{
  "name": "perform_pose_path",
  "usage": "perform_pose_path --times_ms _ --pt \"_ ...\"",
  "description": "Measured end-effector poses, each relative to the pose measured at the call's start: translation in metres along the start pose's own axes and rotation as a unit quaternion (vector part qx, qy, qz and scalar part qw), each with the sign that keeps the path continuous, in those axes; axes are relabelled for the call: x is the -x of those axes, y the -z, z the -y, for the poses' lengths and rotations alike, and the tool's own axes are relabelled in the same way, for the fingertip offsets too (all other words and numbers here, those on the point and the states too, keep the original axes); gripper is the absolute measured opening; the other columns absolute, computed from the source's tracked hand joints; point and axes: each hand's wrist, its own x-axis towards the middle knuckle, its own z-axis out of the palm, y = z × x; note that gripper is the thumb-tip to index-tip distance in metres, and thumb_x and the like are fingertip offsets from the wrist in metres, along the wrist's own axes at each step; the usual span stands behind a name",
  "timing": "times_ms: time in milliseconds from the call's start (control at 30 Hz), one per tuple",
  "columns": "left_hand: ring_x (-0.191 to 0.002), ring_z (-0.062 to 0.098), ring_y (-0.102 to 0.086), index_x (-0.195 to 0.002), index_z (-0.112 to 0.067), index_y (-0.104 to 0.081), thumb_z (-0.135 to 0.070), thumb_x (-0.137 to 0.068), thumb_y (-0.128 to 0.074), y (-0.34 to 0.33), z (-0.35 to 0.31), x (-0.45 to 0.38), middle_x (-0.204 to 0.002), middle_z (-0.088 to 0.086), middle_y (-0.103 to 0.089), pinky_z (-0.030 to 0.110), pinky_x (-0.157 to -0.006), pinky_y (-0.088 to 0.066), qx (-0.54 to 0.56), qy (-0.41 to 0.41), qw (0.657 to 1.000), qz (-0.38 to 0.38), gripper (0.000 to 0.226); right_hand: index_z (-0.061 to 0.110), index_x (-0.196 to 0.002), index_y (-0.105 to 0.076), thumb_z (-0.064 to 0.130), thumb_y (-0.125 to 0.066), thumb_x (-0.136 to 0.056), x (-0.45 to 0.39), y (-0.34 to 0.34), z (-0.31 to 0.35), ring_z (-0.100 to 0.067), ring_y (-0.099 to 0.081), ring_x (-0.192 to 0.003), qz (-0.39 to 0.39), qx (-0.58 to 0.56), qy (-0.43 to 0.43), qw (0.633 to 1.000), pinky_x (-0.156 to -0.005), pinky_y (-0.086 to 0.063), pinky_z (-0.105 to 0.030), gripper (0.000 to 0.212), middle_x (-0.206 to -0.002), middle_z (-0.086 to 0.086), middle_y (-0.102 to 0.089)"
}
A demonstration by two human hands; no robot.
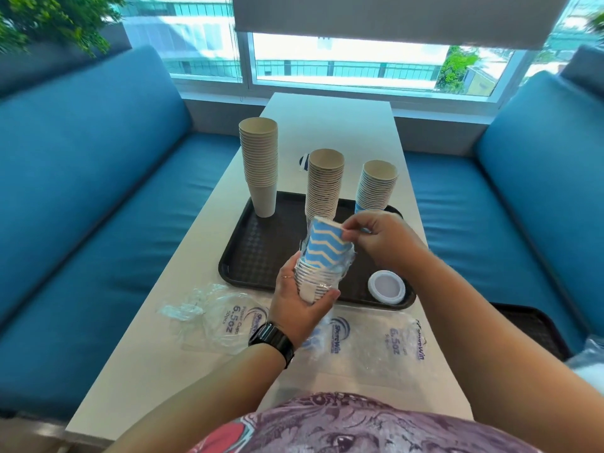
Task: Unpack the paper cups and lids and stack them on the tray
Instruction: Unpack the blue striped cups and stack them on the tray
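Above the tray's (248, 256) near edge, the left hand (295, 302) grips the blue-striped cup stack (322, 259) while the right hand's (379, 237) fingers (351, 227) pinch what looks like its clinging plastic wrap (343, 266), whose tug could spill loose cups.

The stacked cups (260, 165) are matt, kraft-coloured paper, and the blue-and-white chevron cups (322, 256) have a smooth printed paper finish under thin, crinkled clear plastic wrap (343, 266). The dark tray (248, 253) looks like hard plastic with a fine textured grid (slightly shiny at the rim). The white lid (386, 287) is smooth plastic. Empty bags (369, 341) are glossy transparent film. The tabletop (327, 125) is smooth and matt white; the benches (98, 191) are blue upholstery with a soft sheen.
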Motion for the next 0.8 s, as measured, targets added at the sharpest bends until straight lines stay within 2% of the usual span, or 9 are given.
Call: perform_pose_path --times_ms 67,133,200,267,333,400,533,667,800 --pt "-0.109 0.006 -0.055 -0.146 -0.021 -0.034 -0.045 -0.068 -0.085 0.000 0.000 0.000 -0.132 -0.003 -0.049 -0.005 -0.084 -0.034 0.002 0.000 1.000 -0.004 0.096 0.018 -0.096 -0.075 0.017 -0.070 -0.087 -0.009 0.013 -0.001 -0.004 -0.054 -0.074 -0.042 -0.011 -0.008 0.999 -0.067 -0.037 -0.003 0.010 -0.083 0.010 -0.065" --pt "-0.110 0.006 -0.055 -0.146 -0.023 -0.034 -0.040 -0.069 -0.087 -0.001 0.001 -0.001 -0.133 -0.002 -0.048 -0.004 -0.086 -0.034 0.009 0.004 1.000 -0.002 0.095 0.017 -0.096 -0.076 0.016 -0.071 -0.086 -0.021 0.028 -0.001 -0.004 -0.056 -0.080 -0.077 -0.009 -0.005 0.997 -0.074 -0.041 -0.015 0.011 -0.084 0.009 -0.066" --pt "-0.111 0.006 -0.055 -0.145 -0.026 -0.033 -0.049 -0.066 -0.084 -0.002 0.003 -0.001 -0.135 -0.001 -0.048 -0.004 -0.087 -0.035 0.017 0.007 1.000 0.001 0.097 0.016 -0.097 -0.076 0.015 -0.071 -0.086 -0.035 0.044 0.000 -0.009 -0.057 -0.086 -0.102 0.013 0.005 0.995 -0.080 -0.043 -0.024 0.012 -0.085 0.009 -0.064" --pt "-0.112 0.006 -0.055 -0.145 -0.028 -0.033 -0.063 -0.061 -0.074 -0.002 0.003 -0.001 -0.135 -0.003 -0.048 0.000 -0.089 -0.036 0.014 0.009 1.000 0.001 0.101 0.016 -0.098 -0.075 0.015 -0.070 -0.086 -0.049 0.060 0.000 -0.012 -0.057 -0.089 -0.123 0.043 0.020 0.991 -0.081 -0.042 -0.025 0.013 -0.089 0.007 -0.063" --pt "-0.113 0.008 -0.056 -0.146 -0.029 -0.031 -0.069 -0.059 -0.069 -0.004 0.005 -0.003 -0.135 -0.004 -0.048 0.012 -0.094 -0.041 0.006 0.008 1.000 0.006 0.102 0.016 -0.101 -0.075 0.017 -0.068 -0.088 -0.062 0.075 -0.001 -0.013 -0.057 -0.090 -0.144 0.081 0.028 0.986 -0.079 -0.040 -0.023 0.015 -0.094 0.003 -0.065" --pt "-0.113 0.010 -0.055 -0.146 -0.030 -0.031 -0.069 -0.059 -0.069 -0.005 0.007 -0.005 -0.135 -0.004 -0.048 0.021 -0.095 -0.043 0.002 0.007 1.000 0.008 0.103 0.015 -0.105 -0.073 0.021 -0.065 -0.090 -0.076 0.086 -0.003 -0.019 -0.059 -0.095 -0.165 0.136 0.035 0.976 -0.082 -0.042 -0.027 0.018 -0.102 -0.002 -0.068" --pt "-0.114 0.011 -0.055 -0.145 -0.033 -0.028 -0.070 -0.059 -0.068 -0.006 0.007 -0.006 -0.135 -0.003 -0.048 0.020 -0.092 -0.043 -0.005 0.000 1.000 0.012 0.102 0.018 -0.111 -0.071 0.026 -0.053 -0.097 -0.102 0.096 -0.013 -0.030 -0.058 -0.105 -0.196 0.283 0.019 0.939 -0.091 -0.042 -0.036 0.024 -0.110 -0.008 -0.067" --pt "-0.113 0.010 -0.053 -0.144 -0.035 -0.026 -0.071 -0.058 -0.065 -0.005 0.007 -0.007 -0.136 -0.003 -0.047 0.019 -0.091 -0.042 -0.011 -0.002 1.000 0.017 0.101 0.013 -0.109 -0.068 0.024 -0.048 -0.099 -0.116 0.088 -0.028 -0.033 -0.057 -0.106 -0.166 0.380 -0.019 0.910 -0.091 -0.040 -0.037 0.026 -0.110 -0.011 -0.066" --pt "-0.113 0.008 -0.053 -0.146 -0.030 -0.028 -0.070 -0.057 -0.065 -0.005 0.006 -0.008 -0.136 -0.003 -0.048 0.013 -0.090 -0.041 -0.005 0.005 1.000 0.020 0.104 0.014 -0.110 -0.069 0.026 -0.049 -0.098 -0.117 0.072 -0.048 -0.032 -0.059 -0.104 -0.114 0.404 -0.041 0.907 -0.092 -0.041 -0.039 0.026 -0.110 -0.010 -0.067"
